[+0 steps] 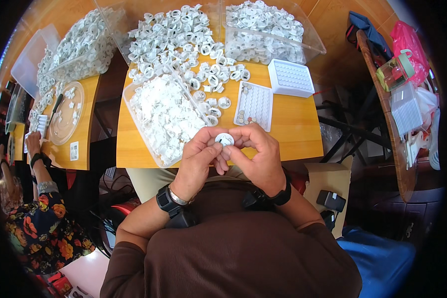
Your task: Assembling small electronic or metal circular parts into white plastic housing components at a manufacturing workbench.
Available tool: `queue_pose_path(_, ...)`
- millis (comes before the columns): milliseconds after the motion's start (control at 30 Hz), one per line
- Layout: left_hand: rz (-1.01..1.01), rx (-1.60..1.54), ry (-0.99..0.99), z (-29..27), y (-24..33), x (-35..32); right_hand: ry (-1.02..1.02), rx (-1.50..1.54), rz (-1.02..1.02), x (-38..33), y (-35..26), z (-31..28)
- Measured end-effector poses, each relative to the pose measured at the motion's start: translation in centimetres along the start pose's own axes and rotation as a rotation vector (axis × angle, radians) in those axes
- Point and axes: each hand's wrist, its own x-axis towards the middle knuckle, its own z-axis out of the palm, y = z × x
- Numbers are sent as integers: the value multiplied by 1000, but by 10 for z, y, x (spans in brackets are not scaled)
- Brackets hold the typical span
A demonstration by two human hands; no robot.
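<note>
Just over the table's near edge, a round white plastic part [225, 138] with a dark opening is held between both hands. My left hand [199, 150] pinches its left side with thumb and fingers. My right hand [256, 147] closes on it from the right, thumb near the lower rim. Fingers partly cover the part. Beyond my hands lies a shallow white tray [265, 107] with small round metal pieces [242, 118] in its near left corner. Left of the tray are loose white round housings [212, 103], and a clear bin of small white pieces [159, 111] stands beside them.
A stack of white trays [291, 78] stands at the table's right back. Clear bins heaped with white parts [265, 44] line the far side. A co-worker's hand [34, 143] is at another table on the left. An open cardboard box [343, 191] stands low on the right.
</note>
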Motion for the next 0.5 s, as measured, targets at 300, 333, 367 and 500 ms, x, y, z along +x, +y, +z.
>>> queue_pose_path(300,36,75,21,6,5,-4,-17,19,71,0,-1,-1)
queue_pose_path(333,42,89,22,6,5,-5,-23,22,83,0,-2,-1)
queue_pose_path(367,41,89,21,5,4,-5,-22,22,83,-1,-1,-1)
queue_pose_path(500,99,156,15,3,0,-6,-18,201,172,-2,1,2)
